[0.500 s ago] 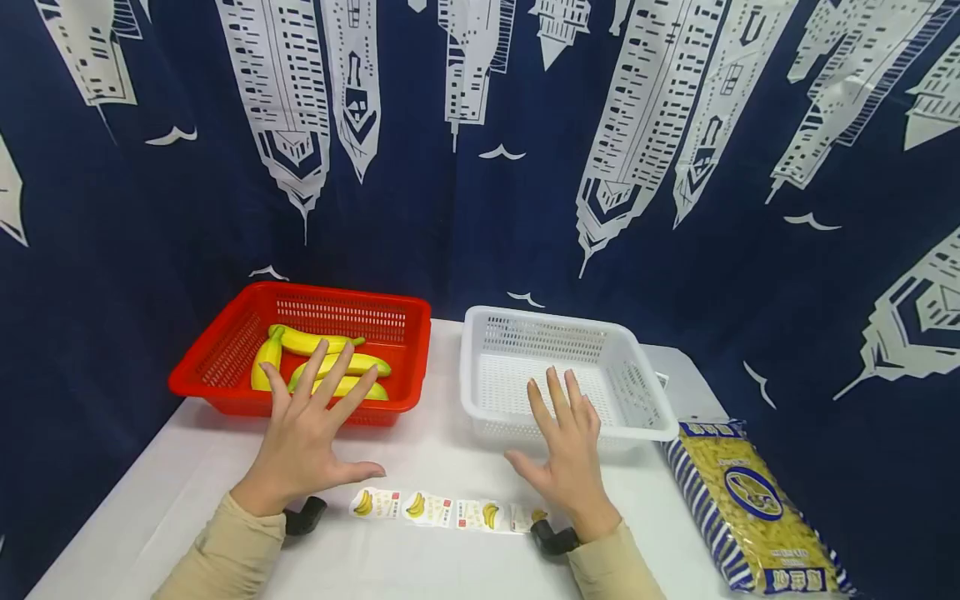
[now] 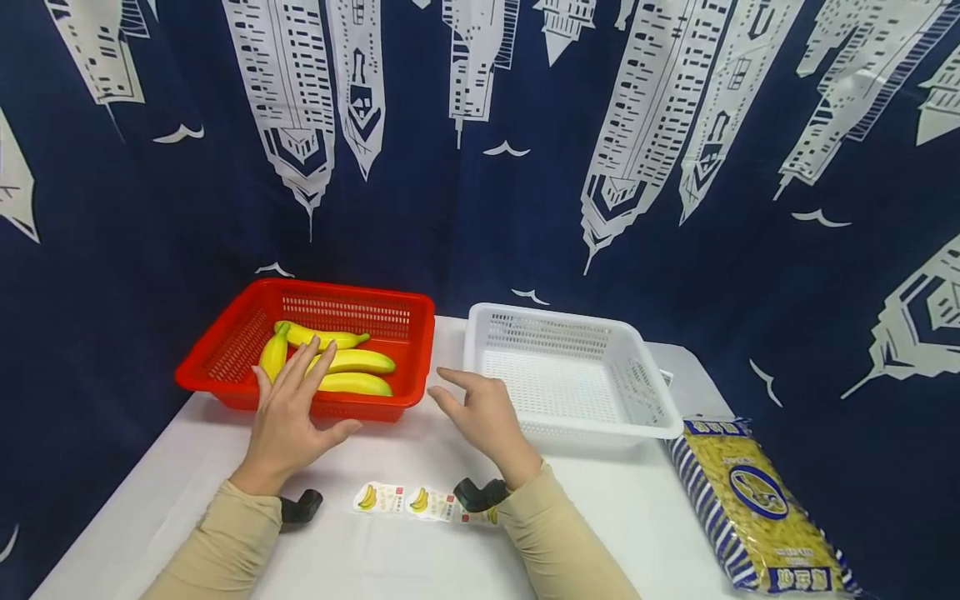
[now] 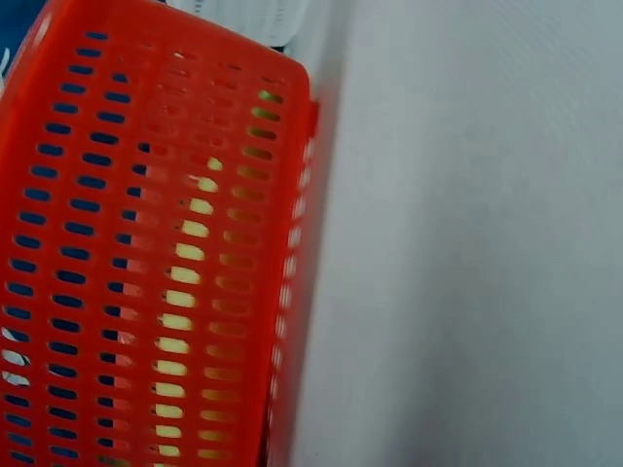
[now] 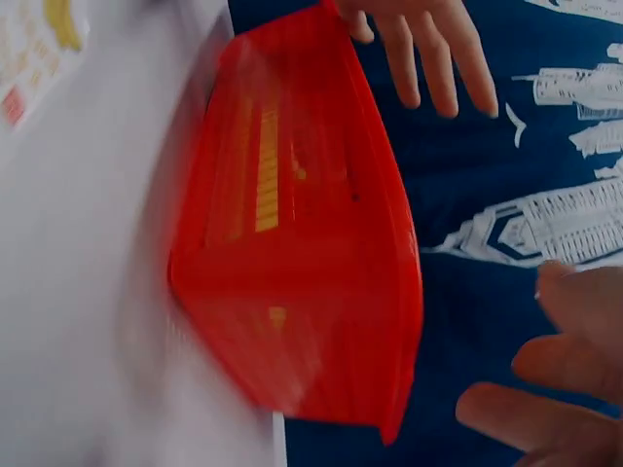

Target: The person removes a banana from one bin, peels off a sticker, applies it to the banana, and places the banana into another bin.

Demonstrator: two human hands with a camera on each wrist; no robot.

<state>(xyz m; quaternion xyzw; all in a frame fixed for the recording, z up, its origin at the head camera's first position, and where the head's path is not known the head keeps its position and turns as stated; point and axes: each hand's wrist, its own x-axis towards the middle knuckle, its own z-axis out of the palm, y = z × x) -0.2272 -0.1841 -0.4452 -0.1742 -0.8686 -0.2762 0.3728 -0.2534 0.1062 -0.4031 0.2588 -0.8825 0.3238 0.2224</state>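
Several yellow-green bananas [image 2: 362, 362] lie in the red plastic basket [image 2: 416, 371] at the back left. My left hand [image 2: 281, 433] is over the basket's front rim, its fingers extended and thumb spread, overlapping the bananas in the head view. Through the slotted wall in the left wrist view, a banana [image 3: 180, 300] shows yellow. Between the two baskets, my right hand [image 2: 486, 417] reaches leftward with forefinger and thumb apart, holding nothing. In the right wrist view, the fingers of both the right hand [image 4: 569, 379] and the left hand [image 4: 433, 49] appear around the red basket.
A white plastic basket [image 2: 656, 421] stands right of the red one. A strip of banana-printed stickers [image 2: 380, 497] lies on the white table [image 2: 405, 567], partly covered by the right forearm. A bag of yellow pasta [image 2: 753, 492] lies at the right edge. A patterned blue curtain [image 2: 480, 217] hangs behind.
My right hand has swung left from in front of the white basket toward the red one, its spread fingers drawing in. My left hand's fingers have come closer together, and it has shifted slightly left.
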